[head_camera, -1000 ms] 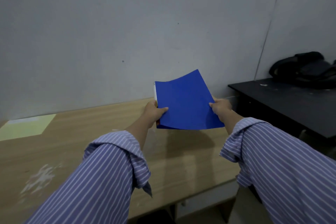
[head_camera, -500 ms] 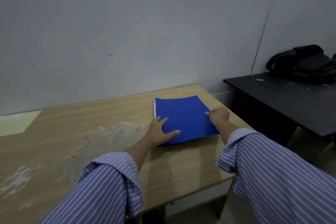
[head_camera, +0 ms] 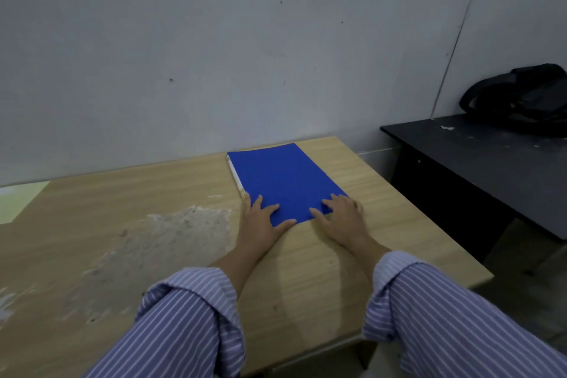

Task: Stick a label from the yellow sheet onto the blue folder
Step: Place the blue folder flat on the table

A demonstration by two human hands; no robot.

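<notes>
The blue folder [head_camera: 282, 178] lies flat and closed on the wooden table [head_camera: 153, 224], near its far right corner, with a white spine along its left edge. My left hand [head_camera: 260, 221] rests palm down on the folder's near left corner, fingers spread. My right hand [head_camera: 340, 218] presses flat on the near right corner, fingers apart. Neither hand grips anything. The yellow sheet [head_camera: 18, 202] lies at the table's far left edge, partly cut off by the frame and well away from both hands.
A rough pale patch [head_camera: 159, 242] scars the tabletop left of my hands. A black desk [head_camera: 478, 169] stands to the right across a narrow gap, with a black bag [head_camera: 521, 98] on it. A grey wall runs behind the table.
The folder, held up in both hands a second ago, now lies flat on the table. My hands have let go of their grip and rest flat on its near corners.
</notes>
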